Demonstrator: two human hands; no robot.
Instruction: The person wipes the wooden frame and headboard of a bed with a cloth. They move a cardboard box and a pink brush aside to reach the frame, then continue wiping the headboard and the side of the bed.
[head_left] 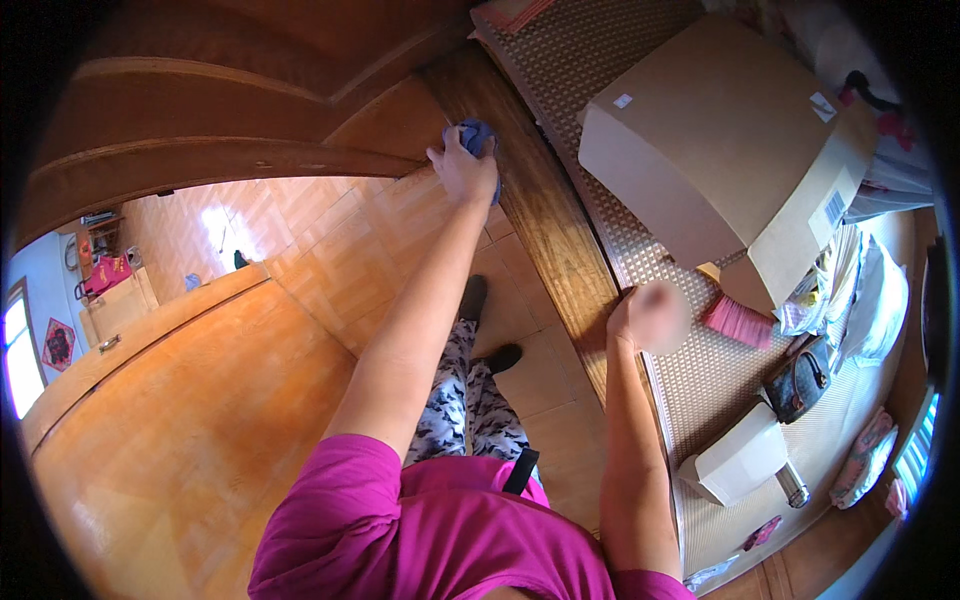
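At far left stands an orange wooden door. The person's left hand is closed around a blue cloth, pressing it against the dark wooden bed rail. The right hand rests on the rail's edge, blurred, so its grip cannot be told. Further right, a cardboard box lies on the woven mat.

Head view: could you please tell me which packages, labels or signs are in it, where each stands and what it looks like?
Cardboard box: on the woven mat, upper right; large, tan, flap open.
White labels: small stickers on the box top and flap.
Red sign: far left by the window; diamond-shaped, dark motif.
White box: mat, lower right; small, plain.
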